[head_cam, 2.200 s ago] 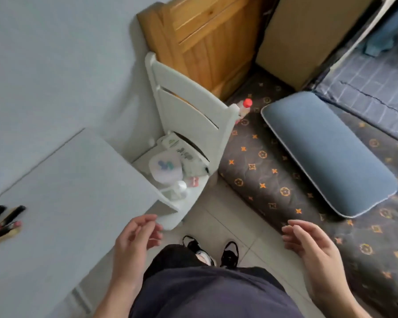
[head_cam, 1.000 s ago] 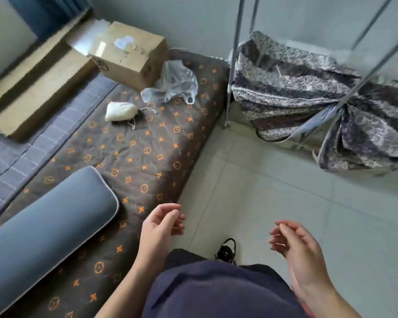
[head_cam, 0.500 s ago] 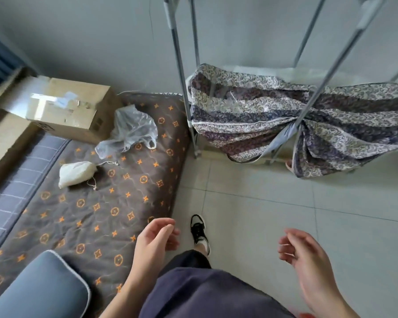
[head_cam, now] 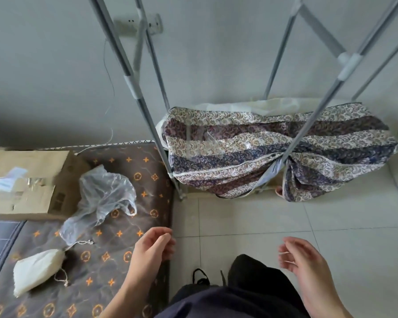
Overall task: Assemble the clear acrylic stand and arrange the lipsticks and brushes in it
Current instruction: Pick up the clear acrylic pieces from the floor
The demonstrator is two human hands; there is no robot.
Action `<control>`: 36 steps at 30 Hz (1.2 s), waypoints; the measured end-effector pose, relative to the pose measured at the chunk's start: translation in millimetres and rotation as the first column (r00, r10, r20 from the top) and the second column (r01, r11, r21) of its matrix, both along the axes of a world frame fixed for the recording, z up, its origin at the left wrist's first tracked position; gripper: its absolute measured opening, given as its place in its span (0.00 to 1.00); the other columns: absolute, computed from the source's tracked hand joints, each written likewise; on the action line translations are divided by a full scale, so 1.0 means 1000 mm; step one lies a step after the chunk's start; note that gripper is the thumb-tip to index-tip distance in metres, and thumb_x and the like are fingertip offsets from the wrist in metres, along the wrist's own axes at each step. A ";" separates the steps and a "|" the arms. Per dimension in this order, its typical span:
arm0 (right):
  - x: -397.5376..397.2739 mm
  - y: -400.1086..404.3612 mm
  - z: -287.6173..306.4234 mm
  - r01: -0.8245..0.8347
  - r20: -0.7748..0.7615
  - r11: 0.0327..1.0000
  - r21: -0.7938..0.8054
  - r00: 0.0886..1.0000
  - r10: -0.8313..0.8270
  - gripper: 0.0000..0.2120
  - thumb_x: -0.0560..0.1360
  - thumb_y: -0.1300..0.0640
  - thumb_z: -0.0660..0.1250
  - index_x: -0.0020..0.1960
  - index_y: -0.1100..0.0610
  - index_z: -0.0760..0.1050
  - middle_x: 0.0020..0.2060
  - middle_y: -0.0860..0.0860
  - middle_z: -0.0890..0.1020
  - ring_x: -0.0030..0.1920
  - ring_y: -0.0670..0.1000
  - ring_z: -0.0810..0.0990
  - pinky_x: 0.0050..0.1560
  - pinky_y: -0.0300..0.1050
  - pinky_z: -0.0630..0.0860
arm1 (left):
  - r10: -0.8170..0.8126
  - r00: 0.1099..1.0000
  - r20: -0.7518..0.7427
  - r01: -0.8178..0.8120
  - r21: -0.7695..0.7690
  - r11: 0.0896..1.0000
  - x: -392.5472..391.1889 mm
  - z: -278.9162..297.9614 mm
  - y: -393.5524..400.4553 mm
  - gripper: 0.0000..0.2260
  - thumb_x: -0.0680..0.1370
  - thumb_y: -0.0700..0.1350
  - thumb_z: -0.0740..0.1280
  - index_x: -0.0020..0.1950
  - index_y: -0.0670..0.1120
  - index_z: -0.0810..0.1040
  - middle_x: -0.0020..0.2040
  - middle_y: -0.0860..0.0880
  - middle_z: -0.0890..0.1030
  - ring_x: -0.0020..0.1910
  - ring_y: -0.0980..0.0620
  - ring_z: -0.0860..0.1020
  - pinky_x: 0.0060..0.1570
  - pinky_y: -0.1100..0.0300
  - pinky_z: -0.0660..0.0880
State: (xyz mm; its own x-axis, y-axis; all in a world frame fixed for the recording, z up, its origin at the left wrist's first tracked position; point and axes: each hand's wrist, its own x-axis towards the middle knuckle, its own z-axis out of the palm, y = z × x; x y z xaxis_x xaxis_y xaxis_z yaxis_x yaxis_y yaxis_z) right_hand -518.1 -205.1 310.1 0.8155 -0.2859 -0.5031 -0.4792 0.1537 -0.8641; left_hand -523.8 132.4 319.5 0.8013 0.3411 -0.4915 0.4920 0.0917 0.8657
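Both hands hover empty over the tiled floor (head_cam: 251, 216), left hand (head_cam: 151, 250) and right hand (head_cam: 302, 260) with fingers loosely curled (holding nothing), beside the mattress (head_cam: 115, 244).

I see both hands held out low in front of the body, bare forearms rising from the bottom edge. The left hand (head_cam: 153, 247) is turned with its back toward me, fingers loosely curled inward and the thumb lying beside them — nothing in its grip. The right hand (head_cam: 302, 258) sits well apart from it, palm facing left, fingers relaxed and slightly bent, also holding nothing. Its fingertips (head_cam: 284, 254) look blurred, so I cannot tell exactly how far they bend. Below and between the hands are the dark-clothed torso and a raised knee — the wrists look straight.
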 end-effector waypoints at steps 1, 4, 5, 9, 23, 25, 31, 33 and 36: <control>0.014 0.001 -0.001 0.011 0.000 1.000 0.001 1.000 -0.011 0.05 0.78 0.58 0.70 0.45 0.56 0.83 0.39 0.57 0.85 0.34 0.52 0.83 0.40 0.51 0.79 | -0.020 1.000 -0.008 0.020 0.014 1.000 0.017 -0.001 0.006 0.08 0.80 0.34 0.64 0.48 0.41 0.83 0.37 0.43 0.84 0.32 0.52 0.79 0.31 0.62 0.76; 0.060 0.002 -0.009 0.022 -0.010 1.000 -0.014 1.000 -0.022 0.04 0.78 0.59 0.70 0.48 0.60 0.81 0.38 0.57 0.85 0.34 0.51 0.82 0.37 0.47 0.80 | -0.064 0.997 -0.041 0.067 0.062 0.996 0.069 -0.009 0.017 0.08 0.80 0.36 0.65 0.49 0.44 0.83 0.39 0.43 0.85 0.35 0.50 0.80 0.35 0.60 0.77; 0.077 0.002 -0.013 0.025 -0.010 1.000 -0.018 1.000 -0.025 0.04 0.78 0.60 0.69 0.49 0.61 0.81 0.37 0.57 0.85 0.33 0.51 0.82 0.35 0.45 0.80 | -0.069 0.996 -0.051 0.073 0.077 0.994 0.087 -0.011 0.019 0.08 0.80 0.36 0.65 0.49 0.45 0.83 0.39 0.44 0.85 0.35 0.51 0.80 0.35 0.60 0.77; 0.150 0.006 -0.030 -0.011 -0.026 1.000 -0.006 1.000 0.010 0.04 0.79 0.60 0.69 0.50 0.62 0.80 0.37 0.56 0.84 0.34 0.52 0.82 0.36 0.45 0.80 | -0.095 0.993 -0.071 0.103 0.115 0.988 0.157 -0.022 0.018 0.07 0.79 0.40 0.65 0.49 0.47 0.83 0.40 0.46 0.86 0.36 0.53 0.81 0.35 0.60 0.77; 0.386 0.049 -0.139 -0.305 -0.198 0.952 -0.003 0.934 0.298 0.04 0.78 0.54 0.69 0.47 0.49 0.83 0.43 0.54 0.86 0.40 0.52 0.84 0.42 0.48 0.81 | -0.232 0.902 -0.364 0.363 0.351 0.863 0.412 -0.137 0.005 0.05 0.75 0.50 0.67 0.50 0.56 0.79 0.44 0.56 0.82 0.39 0.56 0.80 0.37 0.63 0.77; 0.417 0.062 -0.165 -0.312 -0.225 0.950 0.005 0.925 0.306 0.03 0.78 0.55 0.69 0.50 0.51 0.82 0.44 0.56 0.85 0.41 0.53 0.83 0.45 0.51 0.80 | -0.198 0.881 -0.430 0.369 0.362 0.856 0.445 -0.169 0.010 0.12 0.76 0.50 0.66 0.59 0.52 0.77 0.50 0.53 0.81 0.43 0.50 0.81 0.41 0.56 0.79; 0.505 0.105 -0.251 -0.356 -0.266 0.924 -0.142 0.913 0.310 0.14 0.76 0.51 0.70 0.61 0.49 0.77 0.41 0.49 0.82 0.40 0.51 0.80 0.44 0.52 0.80 | -0.114 0.838 -0.534 0.410 0.479 0.776 0.528 -0.269 0.023 0.34 0.74 0.55 0.66 0.78 0.50 0.62 0.71 0.45 0.71 0.62 0.44 0.74 0.53 0.55 0.74; 0.529 0.119 -0.283 -0.385 -0.352 0.905 -0.182 0.885 0.305 0.22 0.75 0.45 0.70 0.67 0.47 0.71 0.45 0.46 0.77 0.38 0.45 0.76 0.42 0.47 0.76 | -0.093 0.817 -0.570 0.415 0.467 0.781 0.544 -0.297 0.025 0.38 0.72 0.60 0.68 0.78 0.48 0.60 0.69 0.44 0.73 0.63 0.42 0.75 0.61 0.46 0.76; 0.556 0.140 -0.325 -0.337 -0.480 0.936 -0.099 0.841 0.252 0.21 0.74 0.41 0.70 0.61 0.48 0.67 0.52 0.48 0.71 0.47 0.50 0.72 0.49 0.50 0.68 | -0.078 0.831 -0.550 0.366 0.436 0.822 0.548 -0.326 0.019 0.37 0.67 0.64 0.68 0.72 0.51 0.64 0.57 0.50 0.78 0.48 0.49 0.82 0.43 0.52 0.81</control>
State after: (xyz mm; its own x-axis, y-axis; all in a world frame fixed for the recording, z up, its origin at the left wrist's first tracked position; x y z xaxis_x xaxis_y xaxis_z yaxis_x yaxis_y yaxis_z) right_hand 37.5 -64.8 -14.7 0.5686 -0.1855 -0.8014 -0.8210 -0.1885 -0.5389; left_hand 24.6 151.9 -6.9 0.5855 0.4952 -0.6418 0.8047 -0.4513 0.3858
